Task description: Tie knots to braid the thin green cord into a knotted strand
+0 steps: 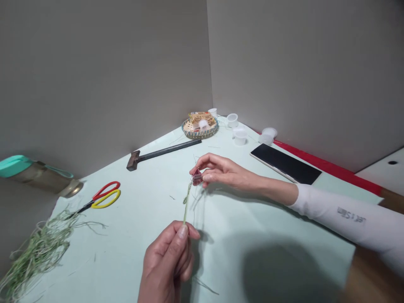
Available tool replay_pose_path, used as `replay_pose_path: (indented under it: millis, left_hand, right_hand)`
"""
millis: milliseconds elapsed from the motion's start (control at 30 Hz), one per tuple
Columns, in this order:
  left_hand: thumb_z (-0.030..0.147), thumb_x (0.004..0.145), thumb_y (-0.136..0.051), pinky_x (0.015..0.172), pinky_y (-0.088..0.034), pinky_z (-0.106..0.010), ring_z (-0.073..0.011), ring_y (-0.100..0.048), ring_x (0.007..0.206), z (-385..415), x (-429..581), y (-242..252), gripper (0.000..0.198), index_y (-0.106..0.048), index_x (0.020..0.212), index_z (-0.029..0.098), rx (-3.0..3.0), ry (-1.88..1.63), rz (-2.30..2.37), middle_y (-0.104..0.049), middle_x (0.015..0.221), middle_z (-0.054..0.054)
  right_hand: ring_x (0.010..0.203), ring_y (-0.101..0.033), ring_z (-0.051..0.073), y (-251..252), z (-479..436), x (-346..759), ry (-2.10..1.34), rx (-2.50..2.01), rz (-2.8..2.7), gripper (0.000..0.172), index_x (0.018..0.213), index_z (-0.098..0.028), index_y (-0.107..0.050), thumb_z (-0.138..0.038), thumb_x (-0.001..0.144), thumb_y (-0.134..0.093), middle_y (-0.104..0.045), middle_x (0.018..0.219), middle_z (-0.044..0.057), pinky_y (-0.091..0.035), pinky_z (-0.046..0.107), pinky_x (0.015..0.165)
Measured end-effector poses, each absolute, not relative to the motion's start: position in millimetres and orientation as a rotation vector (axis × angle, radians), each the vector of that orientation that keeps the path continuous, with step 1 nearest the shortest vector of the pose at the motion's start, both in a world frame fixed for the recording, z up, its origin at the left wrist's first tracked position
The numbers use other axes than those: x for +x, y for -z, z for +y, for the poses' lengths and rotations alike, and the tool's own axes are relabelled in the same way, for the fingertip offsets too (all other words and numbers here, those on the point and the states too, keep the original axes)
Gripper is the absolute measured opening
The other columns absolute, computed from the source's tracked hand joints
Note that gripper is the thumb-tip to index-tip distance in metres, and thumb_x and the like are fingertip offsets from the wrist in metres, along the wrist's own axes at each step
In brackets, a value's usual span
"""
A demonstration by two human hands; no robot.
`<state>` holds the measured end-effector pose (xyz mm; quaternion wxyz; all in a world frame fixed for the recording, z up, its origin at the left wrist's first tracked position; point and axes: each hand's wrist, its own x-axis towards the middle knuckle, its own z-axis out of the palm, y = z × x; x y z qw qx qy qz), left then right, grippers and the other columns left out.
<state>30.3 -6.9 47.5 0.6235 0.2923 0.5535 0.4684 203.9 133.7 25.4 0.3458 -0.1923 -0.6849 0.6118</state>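
My left hand (pixel 170 256) is closed at the bottom centre, pinching the lower end of a green cord (pixel 187 204) between thumb and fingers. The cord runs up, nearly straight, to a small dark red piece (pixel 196 176). That piece is pinched in the fingertips of my right hand (pixel 221 170), which reaches in from the right in a white sleeve. A small green loop sticks out on the cord's left side. Both hands are held above the pale green table cover (pixel 126 248). The fingers partly cover the red piece, so its full shape is hidden.
Scissors (pixel 105 195) and a heap of green strands (pixel 38 248) lie left, near a bottle (pixel 41 176). Behind the hands are a hammer (pixel 167 150), a woven basket (pixel 200 131) and several plastic cups (pixel 240 136). A phone (pixel 285 163) lies beyond my right forearm.
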Motion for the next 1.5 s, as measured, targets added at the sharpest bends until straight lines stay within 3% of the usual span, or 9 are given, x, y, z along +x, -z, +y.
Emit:
replay_pose_path:
  millis: [233, 467, 733, 933, 1500]
  left_hand:
    - [0.037, 0.088, -0.055, 0.042, -0.01, -0.021, -0.0062, -0.006, 0.046, -6, 35, -37, 0.029, -0.06, 0.07, 0.015, 0.672, -1.126, 1.21, -0.015, 0.049, 0.011]
    - [0.039, 0.087, -0.056, 0.041, -0.01, -0.02, -0.0064, -0.005, 0.046, -2, 27, -27, 0.029, -0.059, 0.072, 0.015, 0.592, -1.201, 1.184, -0.015, 0.049, 0.012]
    - [0.043, 0.083, -0.06, 0.038, -0.011, -0.019, -0.0053, -0.008, 0.042, -12, 32, -10, 0.031, -0.058, 0.069, 0.016, 0.476, -1.194, 1.165, -0.018, 0.045, 0.012]
    - [0.044, 0.082, -0.062, 0.038, -0.011, -0.019, -0.0046, -0.009, 0.041, -24, 32, -7, 0.033, -0.061, 0.067, 0.015, 0.405, -1.147, 1.177, -0.019, 0.043, 0.012]
    - [0.048, 0.077, -0.066, 0.041, -0.013, -0.019, -0.0048, -0.011, 0.043, -26, 23, -9, 0.034, -0.063, 0.068, 0.015, 0.336, -1.08, 1.227, -0.02, 0.046, 0.011]
  right_hand:
    - [0.084, -0.058, 0.012, -34, 154, 185, -1.44, -0.474, -1.861, 0.02, 0.11, -0.018, -0.048, -0.019, 0.09, -0.051, -0.055, 0.118, 0.008, -0.046, 0.027, 0.072]
    - [0.103, -0.055, 0.015, -49, 185, 151, -1.466, -0.294, -2.079, 0.021, 0.111, -0.017, -0.056, -0.018, 0.09, -0.053, -0.059, 0.114, 0.006, -0.04, 0.033, 0.094]
    - [0.104, -0.059, 0.022, -5, 187, 132, -1.737, -0.192, -2.122, 0.032, 0.117, -0.014, -0.055, -0.033, 0.091, -0.054, -0.06, 0.114, 0.009, -0.046, 0.046, 0.091]
    - [0.105, -0.059, 0.015, -3, 179, 135, -1.746, -0.199, -2.08, 0.024, 0.116, -0.014, -0.051, -0.023, 0.093, -0.049, -0.062, 0.114, 0.011, -0.042, 0.034, 0.094]
    - [0.101, -0.061, 0.014, 2, 178, 136, -1.504, -0.279, -2.243, 0.022, 0.111, -0.016, -0.052, -0.025, 0.09, -0.054, -0.065, 0.11, 0.009, -0.044, 0.027, 0.084]
